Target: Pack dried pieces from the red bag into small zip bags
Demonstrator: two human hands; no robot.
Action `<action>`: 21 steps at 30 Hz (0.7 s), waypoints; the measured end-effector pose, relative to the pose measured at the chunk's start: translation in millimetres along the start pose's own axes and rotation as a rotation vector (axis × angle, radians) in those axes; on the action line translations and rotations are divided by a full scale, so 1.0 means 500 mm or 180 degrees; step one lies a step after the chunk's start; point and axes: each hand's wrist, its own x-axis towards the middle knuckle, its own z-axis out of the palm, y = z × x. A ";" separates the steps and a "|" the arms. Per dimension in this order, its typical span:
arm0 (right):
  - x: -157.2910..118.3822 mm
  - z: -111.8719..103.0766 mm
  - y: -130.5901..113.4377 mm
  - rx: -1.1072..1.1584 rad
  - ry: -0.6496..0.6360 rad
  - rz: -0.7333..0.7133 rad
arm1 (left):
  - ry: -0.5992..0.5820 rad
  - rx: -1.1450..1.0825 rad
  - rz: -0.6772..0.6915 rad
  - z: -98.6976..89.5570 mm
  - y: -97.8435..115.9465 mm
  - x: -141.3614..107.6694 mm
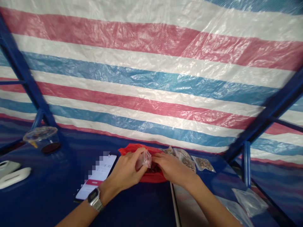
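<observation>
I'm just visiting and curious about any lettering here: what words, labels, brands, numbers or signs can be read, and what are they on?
"9" and "02": digits on the phone screen; anything before or between them is unclear.
Red button on that screen: label too small to read.
Wristwatch: display too blurred to read.
Small clear bag in the left hand, red bag: no readable text.
I can read nothing else.
</observation>
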 end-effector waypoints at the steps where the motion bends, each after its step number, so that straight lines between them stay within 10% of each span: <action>1: 0.002 0.003 0.002 -0.0043 0.0013 -0.0021 | -0.0156 0.0152 0.0188 -0.005 -0.003 0.001; 9: 0.000 -0.010 0.005 -0.0144 -0.0066 0.0250 | -0.1167 0.0458 0.0785 -0.024 0.014 -0.003; 15: 0.009 -0.006 0.001 -0.0662 0.0185 0.0940 | -0.1353 0.0922 0.0894 0.000 0.016 -0.006; 21: 0.005 0.007 0.002 -0.0285 0.0082 0.0600 | -0.1427 0.0863 0.0839 -0.007 0.012 -0.001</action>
